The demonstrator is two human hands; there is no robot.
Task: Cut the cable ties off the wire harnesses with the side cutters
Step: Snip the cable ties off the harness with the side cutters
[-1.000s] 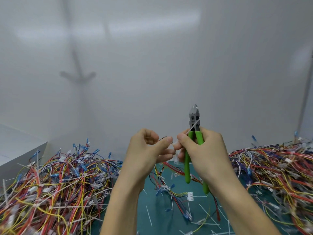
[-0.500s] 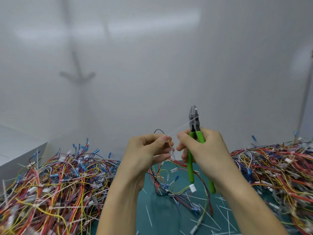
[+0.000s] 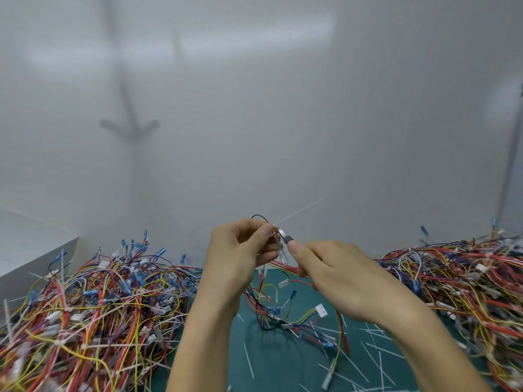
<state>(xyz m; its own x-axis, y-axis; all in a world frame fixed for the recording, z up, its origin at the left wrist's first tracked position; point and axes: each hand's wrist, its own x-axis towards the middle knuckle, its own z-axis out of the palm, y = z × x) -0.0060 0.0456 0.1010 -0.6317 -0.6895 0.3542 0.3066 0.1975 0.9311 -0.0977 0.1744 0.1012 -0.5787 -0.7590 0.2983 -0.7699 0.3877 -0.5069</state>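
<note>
- Pinching the wire harness up off the worktop mat: left hand, thumb and forefinger clamped on the bundle right at the cable tie.
- The tie's tail is a thin white strip running up and to the right from the pinch point, against the white wall.
- Right hand: fingers clenched round the side cutters. Only the grey metal nose shows past the thumb; the handles are hidden under the hand.
- The cutter nose sits just beside the left thumb, at the base of the tie. It's blurred there, so I can't tell whether the blades are on the tie or only next to it.
- A clear sleeve hangs between the two hands.
- The rest of the harness drops from the left hand to the green mat: red, yellow and black wires, blue terminals, and a white connector lying on the mat.
- Loose white tie offcuts are scattered over the mat, most of them near the right forearm.
- There's a big harness pile on the left and a second pile on the right; white ties are visible in both.
- A white box stands at far left, behind the left pile.
</note>
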